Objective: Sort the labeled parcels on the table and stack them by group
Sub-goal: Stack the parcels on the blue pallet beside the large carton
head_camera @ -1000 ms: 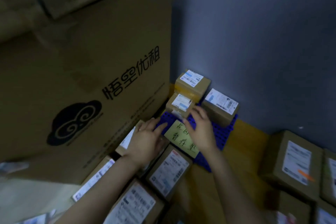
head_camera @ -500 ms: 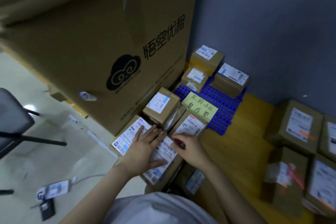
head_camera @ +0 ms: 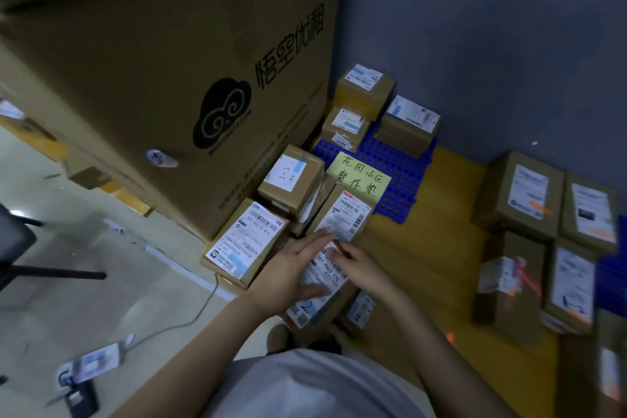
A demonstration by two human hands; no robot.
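The left hand (head_camera: 291,276) lies flat, fingers straight, on the labeled parcel (head_camera: 330,270) at the desk's (head_camera: 424,248) near left. The right hand (head_camera: 364,268) touches its right edge, grip unclear.

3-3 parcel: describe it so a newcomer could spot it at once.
Find the big carton with the black cloud logo on the left. Against its near right corner, just left of the green note on the blue mat, stands a small brown parcel. Its label shows a handwritten 3-3 where neighbours show barcodes.
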